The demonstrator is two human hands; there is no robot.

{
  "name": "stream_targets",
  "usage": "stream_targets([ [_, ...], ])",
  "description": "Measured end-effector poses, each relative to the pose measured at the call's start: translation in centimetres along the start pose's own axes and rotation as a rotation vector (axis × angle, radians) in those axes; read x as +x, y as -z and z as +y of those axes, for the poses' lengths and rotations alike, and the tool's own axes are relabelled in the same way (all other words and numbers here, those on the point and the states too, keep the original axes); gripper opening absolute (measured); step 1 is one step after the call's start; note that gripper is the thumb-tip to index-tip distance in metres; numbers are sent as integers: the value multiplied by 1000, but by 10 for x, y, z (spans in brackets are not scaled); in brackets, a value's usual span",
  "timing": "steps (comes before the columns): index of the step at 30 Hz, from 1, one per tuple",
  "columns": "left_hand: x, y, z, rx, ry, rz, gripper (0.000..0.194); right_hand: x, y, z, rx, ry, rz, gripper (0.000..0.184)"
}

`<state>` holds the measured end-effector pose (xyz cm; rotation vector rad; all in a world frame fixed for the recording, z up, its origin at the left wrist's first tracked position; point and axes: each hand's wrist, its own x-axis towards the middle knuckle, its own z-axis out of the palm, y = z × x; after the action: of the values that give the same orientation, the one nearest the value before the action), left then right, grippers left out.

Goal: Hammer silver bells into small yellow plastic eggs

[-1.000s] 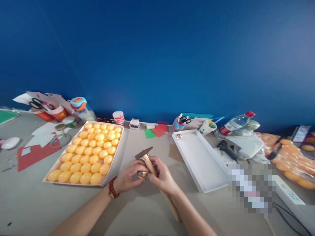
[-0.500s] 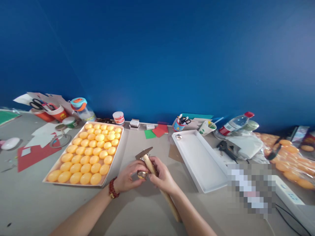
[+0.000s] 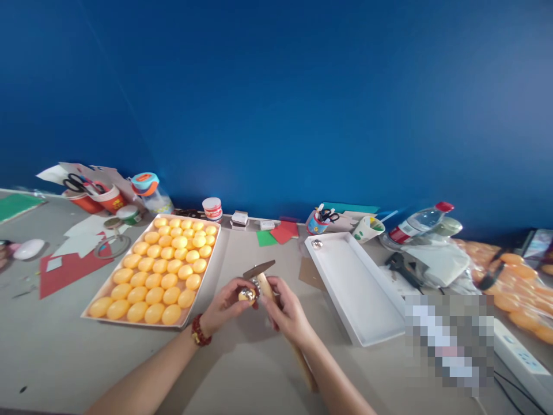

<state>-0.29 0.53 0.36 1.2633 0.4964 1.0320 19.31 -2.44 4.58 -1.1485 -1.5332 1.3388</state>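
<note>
A shiny metallic ball (image 3: 247,297) sits between the thumb and fingers of my left hand (image 3: 221,312), which wears a beaded bracelet (image 3: 200,331). My right hand (image 3: 287,311) is closed round the wooden handle of a hammer (image 3: 259,270), its metal head pointing away from me. Another shiny metallic piece shows just under the hammer head, partly covered by fingers; what bears it I cannot tell. Left of my hands lies a shallow box (image 3: 193,316) with rows of orange balls (image 3: 153,280). To the right is a white tray (image 3: 358,288) with a silver ball (image 3: 317,244) in its far left corner.
Red and green paper squares (image 3: 285,231) lie near the wall. A pen cup (image 3: 317,223), a plastic bottle (image 3: 417,223) and a glue gun-like black tool (image 3: 404,270) stand or lie behind the tray. Bagged orange balls (image 3: 516,288) and a power strip (image 3: 521,351) are far right.
The metallic ball has turned and shows more of its silvery surface, with the left fingers shifted round it. The hammer head sits slightly farther right. The whole view has shifted a little.
</note>
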Motion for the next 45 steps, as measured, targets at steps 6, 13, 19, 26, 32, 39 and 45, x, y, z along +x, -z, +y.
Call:
stream_targets([
  [6, -1, 0, 1, -101, 18, 4, 20, -4, 2, -11, -69, 24, -17, 19],
  [13, -2, -1, 3, -79, -44, -20, 28, -4, 2, -12, -27, 18, -6, 20],
  [19, -2, -2, 7, -41, -84, -76, 31, -4, 0, -10, 67, 22, -16, 24],
  [26, -3, 0, 3, -35, -92, -71, 32, -4, -2, -11, 84, 10, -19, 27],
  [32, -3, -1, 0, -150, -65, -56, 30, -6, 0, -13, 38, 9, -22, 24],
  [39, -1, 1, 0, -161, -49, 20, 27, -8, 2, -15, -11, 47, -4, 21],
  [45, 3, 3, -1, -124, -25, 134, 29, -8, 7, -9, -237, 98, 43, 22],
])
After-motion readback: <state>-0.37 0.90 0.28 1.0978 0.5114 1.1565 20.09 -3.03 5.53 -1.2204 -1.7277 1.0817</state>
